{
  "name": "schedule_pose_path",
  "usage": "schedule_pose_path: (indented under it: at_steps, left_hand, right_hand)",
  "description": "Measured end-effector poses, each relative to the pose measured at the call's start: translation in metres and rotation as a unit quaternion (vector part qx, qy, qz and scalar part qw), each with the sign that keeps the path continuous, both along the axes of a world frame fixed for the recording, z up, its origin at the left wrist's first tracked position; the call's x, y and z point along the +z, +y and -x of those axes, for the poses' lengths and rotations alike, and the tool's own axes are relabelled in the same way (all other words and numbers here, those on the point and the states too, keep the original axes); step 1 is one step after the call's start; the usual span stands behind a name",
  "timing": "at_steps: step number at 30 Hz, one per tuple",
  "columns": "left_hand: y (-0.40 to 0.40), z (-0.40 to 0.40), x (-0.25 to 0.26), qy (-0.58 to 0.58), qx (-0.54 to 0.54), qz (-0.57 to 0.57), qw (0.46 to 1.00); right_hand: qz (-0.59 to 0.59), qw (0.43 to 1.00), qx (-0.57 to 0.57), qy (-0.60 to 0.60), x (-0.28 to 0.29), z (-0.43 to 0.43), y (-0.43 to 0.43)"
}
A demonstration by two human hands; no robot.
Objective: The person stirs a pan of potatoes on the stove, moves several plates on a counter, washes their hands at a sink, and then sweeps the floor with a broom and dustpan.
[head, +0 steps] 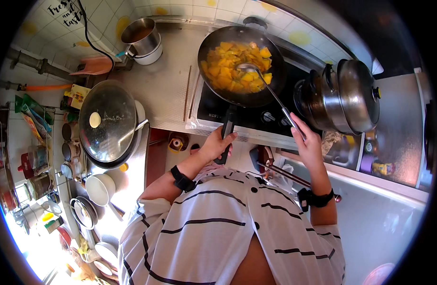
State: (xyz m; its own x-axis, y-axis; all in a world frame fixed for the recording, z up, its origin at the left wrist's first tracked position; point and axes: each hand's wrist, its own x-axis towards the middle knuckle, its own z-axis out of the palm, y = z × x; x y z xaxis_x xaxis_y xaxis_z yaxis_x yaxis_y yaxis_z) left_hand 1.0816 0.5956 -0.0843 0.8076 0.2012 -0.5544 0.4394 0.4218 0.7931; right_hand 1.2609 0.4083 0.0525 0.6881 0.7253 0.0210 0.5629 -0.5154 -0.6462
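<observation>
A dark wok [218, 94] sits on the black glass gas hob [211, 110], full of orange-yellow chunks that look like pumpkin [223, 73]. My left hand [218, 144] grips the wok's black handle [229, 124] near its end. In my right hand [307, 140] is the handle of a metal ladle [274, 93], held between thumb and fingers. The ladle's bowl rests among the chunks, near the middle of the wok.
Right of the wok stands a lidded stacked steel steamer pot [346, 96]. At the back left, a steel pot [141, 35] sits on a white bowl [150, 57]. Chopsticks [187, 92] lie on the counter. A glass lid [108, 131] covers a pan at left, near a white saucepan [100, 190].
</observation>
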Motion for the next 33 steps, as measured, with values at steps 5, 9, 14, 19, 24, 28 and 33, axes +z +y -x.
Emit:
schedule_pose_path:
  at_steps: [5, 9, 14, 19, 24, 28, 33]
  left_hand:
    - [-0.002, -0.001, -0.002, -0.006, -0.005, -0.015, 1.000]
    - [0.001, 0.000, 0.004, -0.002, -0.006, -0.015, 1.000]
    - [0.002, -0.001, 0.007, -0.003, -0.013, -0.021, 1.000]
    - [0.003, 0.002, 0.008, -0.009, -0.012, -0.016, 1.000]
    - [0.005, 0.005, 0.008, -0.066, 0.005, -0.014, 0.998]
    - [0.009, 0.016, 0.014, -0.034, 0.009, -0.003, 0.999]
    - [0.016, 0.027, -0.003, -0.055, -0.020, -0.145, 0.988]
  right_hand:
    - [0.063, 0.998, 0.002, -0.018, -0.017, -0.007, 0.013]
    - [0.019, 1.000, -0.007, -0.007, -0.015, -0.011, 0.010]
    - [0.115, 0.992, -0.021, -0.039, -0.025, -0.020, 0.020]
    - [-0.021, 0.998, -0.049, -0.015, -0.032, -0.018, 0.005]
    - [0.013, 0.998, -0.052, 0.009, -0.039, -0.012, -0.017]
    - [-0.013, 0.997, -0.071, 0.034, -0.042, -0.006, -0.020]
    - [-0.115, 0.982, -0.011, 0.149, -0.037, 0.001, -0.003]
